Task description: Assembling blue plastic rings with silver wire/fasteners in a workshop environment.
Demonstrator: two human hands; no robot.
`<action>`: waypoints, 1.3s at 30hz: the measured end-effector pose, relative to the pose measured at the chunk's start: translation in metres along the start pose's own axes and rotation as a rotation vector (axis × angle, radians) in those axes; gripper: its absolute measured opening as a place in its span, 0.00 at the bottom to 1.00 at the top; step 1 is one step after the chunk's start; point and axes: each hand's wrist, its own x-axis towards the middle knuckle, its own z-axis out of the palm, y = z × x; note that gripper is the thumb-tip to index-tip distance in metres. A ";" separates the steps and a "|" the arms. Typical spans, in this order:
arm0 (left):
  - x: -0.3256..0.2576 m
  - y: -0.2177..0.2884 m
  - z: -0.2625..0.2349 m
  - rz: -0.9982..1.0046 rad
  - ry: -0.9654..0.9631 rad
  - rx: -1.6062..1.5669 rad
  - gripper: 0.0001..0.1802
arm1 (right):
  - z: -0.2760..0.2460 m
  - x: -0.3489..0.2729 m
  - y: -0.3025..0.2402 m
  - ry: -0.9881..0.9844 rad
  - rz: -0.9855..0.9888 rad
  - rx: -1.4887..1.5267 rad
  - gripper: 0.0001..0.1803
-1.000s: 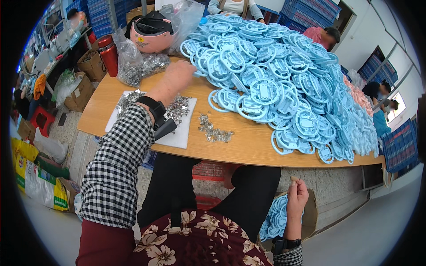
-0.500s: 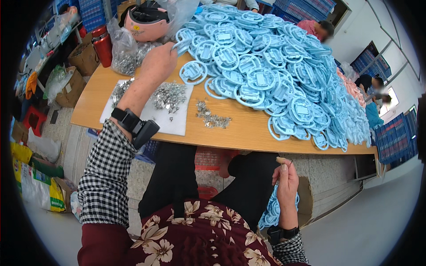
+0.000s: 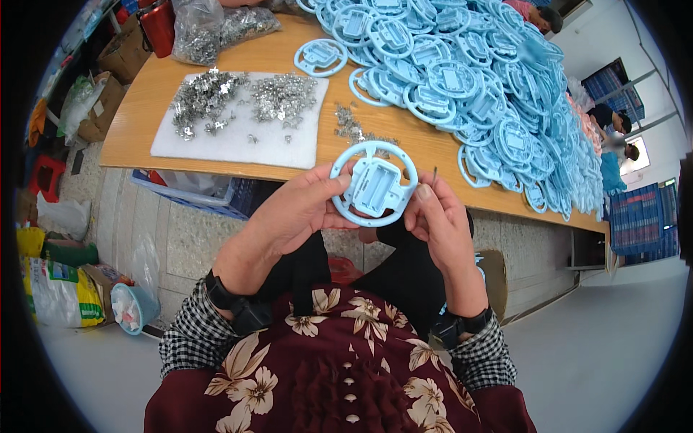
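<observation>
My left hand (image 3: 303,202) grips a light blue toy steering wheel (image 3: 410,177) by its left side, thumb on the rim, above my lap near the table edge. The wheel's hollow rectangular middle faces up. Close to its right rim, my right hand (image 3: 440,220) is closed in a pinch. A small thin metal piece (image 3: 434,175) stands up from those fingers; its exact kind is too small to tell. Beyond the wheel, small loose metal pieces (image 3: 350,126) lie on the wooden table (image 3: 253,167). More metal pieces (image 3: 281,97) are heaped on a white foam sheet (image 3: 231,150).
A large pile of light blue wheels (image 3: 451,79) covers the table's right side. Plastic bags of metal parts (image 3: 198,32) and a red flask (image 3: 156,27) stand at the far left. Under the table edge is a blue crate (image 3: 238,196). Co-workers sit at the far right.
My left hand has come back from the pile with a blue wheel and now holds it over my lap. My right hand has moved up and left beside it. The view has tilted down.
</observation>
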 end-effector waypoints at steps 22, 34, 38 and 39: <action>-0.018 -0.045 -0.012 -0.011 -0.015 0.147 0.20 | 0.008 -0.034 0.028 -0.141 0.186 -0.086 0.14; 0.000 -0.042 -0.027 -0.016 0.057 0.361 0.15 | 0.007 -0.004 0.026 -0.231 0.258 -0.139 0.12; -0.005 -0.023 -0.033 -0.055 -0.001 0.358 0.15 | 0.012 0.013 0.023 -0.293 0.263 -0.187 0.11; -0.003 -0.020 -0.034 -0.046 -0.001 0.340 0.15 | 0.012 0.019 0.023 -0.312 0.261 -0.206 0.11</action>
